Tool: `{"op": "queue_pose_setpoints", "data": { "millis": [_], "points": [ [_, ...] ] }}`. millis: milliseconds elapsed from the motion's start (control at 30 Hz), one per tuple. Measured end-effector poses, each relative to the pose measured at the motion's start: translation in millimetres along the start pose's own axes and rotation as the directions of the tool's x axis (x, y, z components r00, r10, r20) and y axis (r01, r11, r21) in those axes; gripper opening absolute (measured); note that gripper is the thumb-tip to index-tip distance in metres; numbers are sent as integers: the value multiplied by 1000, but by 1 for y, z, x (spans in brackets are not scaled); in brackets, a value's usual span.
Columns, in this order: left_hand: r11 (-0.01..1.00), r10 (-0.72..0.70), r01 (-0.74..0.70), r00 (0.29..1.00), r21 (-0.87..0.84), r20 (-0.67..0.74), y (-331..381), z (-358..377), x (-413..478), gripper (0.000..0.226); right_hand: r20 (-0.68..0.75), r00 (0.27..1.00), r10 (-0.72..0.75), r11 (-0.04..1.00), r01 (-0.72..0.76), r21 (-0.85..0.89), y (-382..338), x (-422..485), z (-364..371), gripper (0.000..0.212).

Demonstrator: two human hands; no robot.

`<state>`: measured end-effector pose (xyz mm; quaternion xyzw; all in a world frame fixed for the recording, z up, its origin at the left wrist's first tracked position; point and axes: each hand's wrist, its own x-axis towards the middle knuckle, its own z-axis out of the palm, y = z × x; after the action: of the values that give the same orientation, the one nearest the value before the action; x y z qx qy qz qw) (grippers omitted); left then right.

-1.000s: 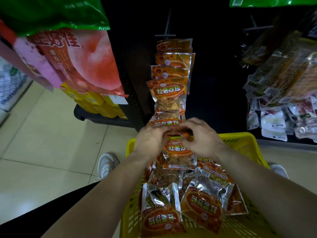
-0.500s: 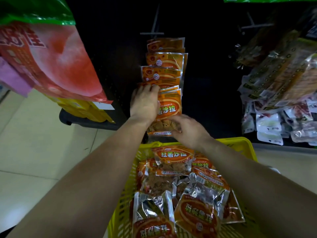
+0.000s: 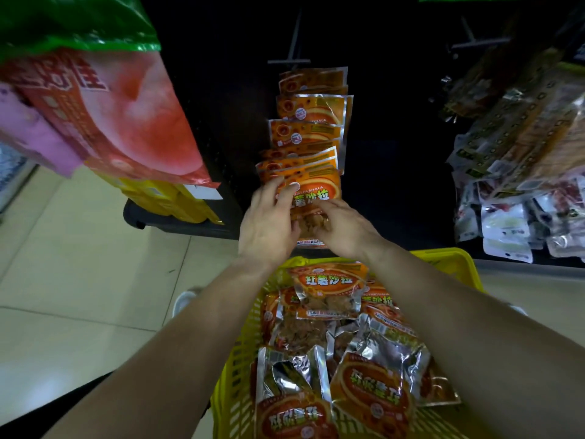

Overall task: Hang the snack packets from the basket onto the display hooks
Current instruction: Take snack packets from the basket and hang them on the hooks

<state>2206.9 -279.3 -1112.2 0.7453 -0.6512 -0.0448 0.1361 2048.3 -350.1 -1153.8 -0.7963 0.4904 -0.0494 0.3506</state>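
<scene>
A black pegboard display panel (image 3: 395, 137) fills the upper middle of the view, standing on a pale tiled floor (image 3: 79, 280). At the bottom sits a yellow plastic basket (image 3: 456, 258) with slotted walls, its far edge just below the panel. At the panel's left edge hangs a large red-and-green bag (image 3: 126, 115). Near its right edge is a crowded bunch of silver and clear packets (image 3: 522, 185).

Loose snack packets (image 3: 329, 283) are heaped in the basket. They have orange fronts with bold yellow lettering, silver foil backs and a clear window that shows brown pieces inside.

A column of the same orange packets (image 3: 311, 106) hangs down the middle of the panel, overlapping like tiles. The front packet (image 3: 319, 191) is the lowest in the column, just above the basket's far edge. It faces out, with an orange label over a clear lower half.

Both hands are on it. The left hand (image 3: 269, 223) lays fairly straight fingers against its upper left corner, pressing rather than clasping. The right hand (image 3: 345, 229) curls its fingers onto the clear lower part and holds it there — the thumb is hidden.

A bare metal hook (image 3: 292, 42) juts from the panel above the column.
</scene>
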Motion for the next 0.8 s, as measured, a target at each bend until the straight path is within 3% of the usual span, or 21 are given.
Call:
{"op": "queue_pose_setpoints", "data": {
  "millis": [133, 267, 367, 467, 533, 667, 800],
  "points": [
    [999, 18, -18, 1000, 29, -17, 7, -15, -18, 68, -66, 997, 38, 999, -38, 3, 1, -33, -17, 62],
    [998, -50, 49, 999, -38, -19, 14, -31, -41, 69, -116, 993, 39, 999, -37, 20, 2, -72, -31, 52],
    [995, -67, 66, 998, -78, -4, 17, -30, -70, 57, -178, 984, 29, 999, -22, 45, 10, -106, -35, 46],
    [989, -65, 84, 986, -123, 155, 21, -12, -103, 41, -200, 978, 49, 998, -40, 49, 29, -139, -30, 37],
    [973, -125, 174, 950, -152, 287, 23, 5, -120, 37, -171, 980, 104, 994, -97, 49, 45, -154, -19, 34],
    [895, -271, 414, 801, -167, 533, 21, 35, -131, 61, -55, 969, 239, 969, -235, 70, 65, -157, 10, 37],
    [811, -335, 535, 755, -235, 563, 17, 59, -121, 70, -27, 953, 302, 942, -294, 161, 59, -132, 36, 40]
  ]
}}
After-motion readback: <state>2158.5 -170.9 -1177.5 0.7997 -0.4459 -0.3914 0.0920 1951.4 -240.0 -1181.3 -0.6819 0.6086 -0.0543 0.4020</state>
